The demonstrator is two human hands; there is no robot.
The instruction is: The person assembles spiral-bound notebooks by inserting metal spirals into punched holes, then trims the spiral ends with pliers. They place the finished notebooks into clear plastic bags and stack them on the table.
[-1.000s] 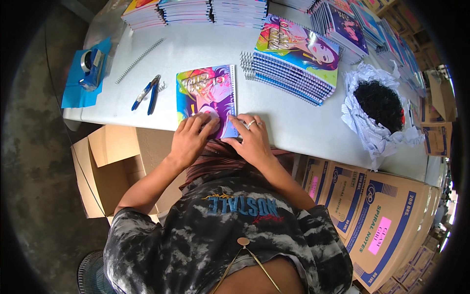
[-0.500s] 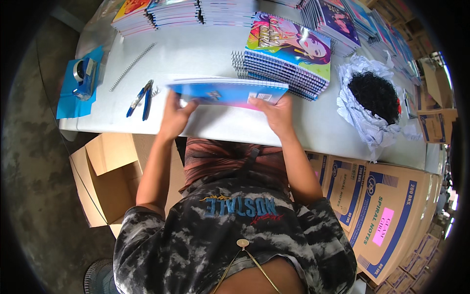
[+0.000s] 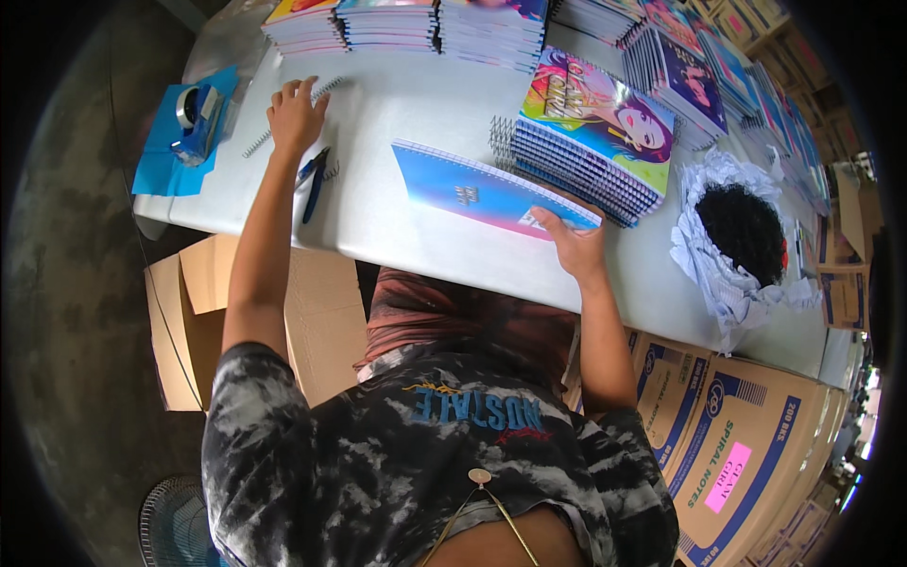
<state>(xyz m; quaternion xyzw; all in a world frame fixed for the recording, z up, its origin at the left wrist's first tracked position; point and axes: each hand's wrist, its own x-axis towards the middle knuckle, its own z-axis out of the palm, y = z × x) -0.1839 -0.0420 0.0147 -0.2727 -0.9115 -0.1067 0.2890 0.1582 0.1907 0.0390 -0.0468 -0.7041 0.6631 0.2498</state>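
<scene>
My right hand (image 3: 574,244) grips the right end of a blue and pink notebook (image 3: 472,194), thumb over its back cover near a label. The notebook is tilted above the table's near part, and a row of punched holes runs along its upper edge. Over on the left, my left hand (image 3: 296,118) reaches out with fingers apart, over a loose metal spiral coil (image 3: 328,89). Part of that coil is hidden beneath the hand, and I cannot tell whether the fingers touch it. Blue-handled pliers (image 3: 316,187) lie beside my left forearm, with a short piece of coil at them.
Spiral notebooks stand in a stack (image 3: 590,123) at right centre, with more piles (image 3: 387,28) behind. A tape dispenser (image 3: 196,137) rests on a blue sheet (image 3: 156,170) at left. Crumpled paper (image 3: 699,203) holds a black tangle (image 3: 740,233). Cardboard boxes (image 3: 746,454) sit below the table.
My left hand has let go of the notebook and moved left and away to the coil. My right hand still holds the notebook, now slanted down to the right. The view has shifted.
</scene>
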